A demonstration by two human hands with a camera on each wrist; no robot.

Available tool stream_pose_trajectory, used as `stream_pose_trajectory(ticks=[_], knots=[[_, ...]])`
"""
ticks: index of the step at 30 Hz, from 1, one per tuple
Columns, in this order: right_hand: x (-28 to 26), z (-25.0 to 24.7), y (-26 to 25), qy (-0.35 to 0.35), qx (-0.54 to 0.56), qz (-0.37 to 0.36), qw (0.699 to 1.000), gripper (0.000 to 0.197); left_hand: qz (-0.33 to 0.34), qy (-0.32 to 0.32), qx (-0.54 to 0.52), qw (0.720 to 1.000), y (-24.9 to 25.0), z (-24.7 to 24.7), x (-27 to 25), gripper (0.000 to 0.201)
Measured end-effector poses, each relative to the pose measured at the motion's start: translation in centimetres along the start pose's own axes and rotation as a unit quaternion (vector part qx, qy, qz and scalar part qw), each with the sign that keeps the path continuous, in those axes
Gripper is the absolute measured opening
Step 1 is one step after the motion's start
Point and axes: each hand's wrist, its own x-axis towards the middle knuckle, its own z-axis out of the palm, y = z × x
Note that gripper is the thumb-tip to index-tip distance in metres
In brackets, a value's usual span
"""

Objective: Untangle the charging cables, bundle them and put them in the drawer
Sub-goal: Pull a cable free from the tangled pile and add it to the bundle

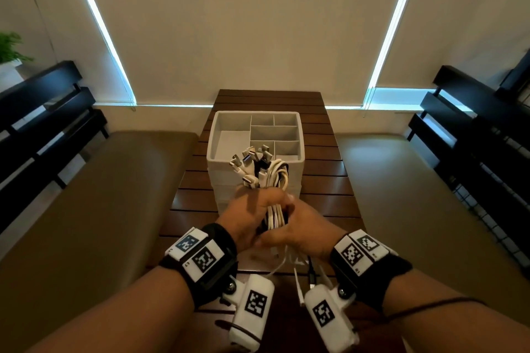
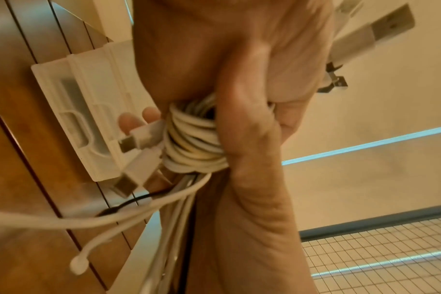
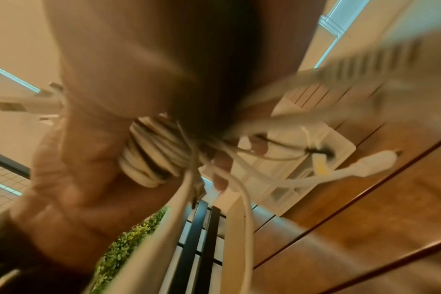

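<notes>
Cables (image 1: 272, 180), mostly white with a dark one among them, stand as one folded bunch above the near half of the worktop (image 1: 321, 178), plugs fanned at the top. In the head view the left hand (image 1: 252, 215) wraps round the middle of the bunch and the right hand (image 1: 301, 233) closes on it just below; both grips hold the cables. A few loose ends hang under the hands. Behind the bunch stands a white box of stacked drawers (image 1: 218, 137), its open top split into compartments, none holding a cable.

From the left wrist, several white turns (image 2: 191, 143) are wound tight round the bunch, next to the palm (image 2: 252, 129). Plugs stick out beside the winding and loose tails droop below it. The drawer fronts (image 2: 88, 111) look closed.

From the right wrist, blurred, the same winding (image 3: 149, 157) sits in the curled fingers (image 3: 71, 139), with white strands trailing off toward the worktop.

By my reading, untangling is done and bundling is well along but unfinished: the tails need tucking, and stowing in a drawer has not begun.
</notes>
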Motion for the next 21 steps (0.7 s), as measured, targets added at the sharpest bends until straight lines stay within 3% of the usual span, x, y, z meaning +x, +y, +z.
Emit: stream_pose_trajectory(ticks=[3, 7, 13, 21], knots=[[0.2, 0.0, 0.2, 0.025, -0.032, 0.015, 0.999, 0.045, -0.027, 0.009, -0.037, 0.999, -0.3, 0.5, 0.1, 0.004], [0.5, 0.5, 0.3, 0.046, 0.007, 0.030, 0.998, 0.042, -0.016, 0.013, -0.062, 0.998, -0.2, 0.8, 0.2, 0.012], [0.4, 1.2, 0.3, 0.068, 0.007, 0.028, 0.997, 0.034, -0.013, 0.025, -0.048, 0.998, -0.5, 0.5, 0.5, 0.005], [0.2, 1.4, 0.3, 0.154, -0.119, -0.028, 0.981, 0.024, 0.023, 0.085, -0.048, 0.995, -0.8, 1.7, 0.3, 0.022]])
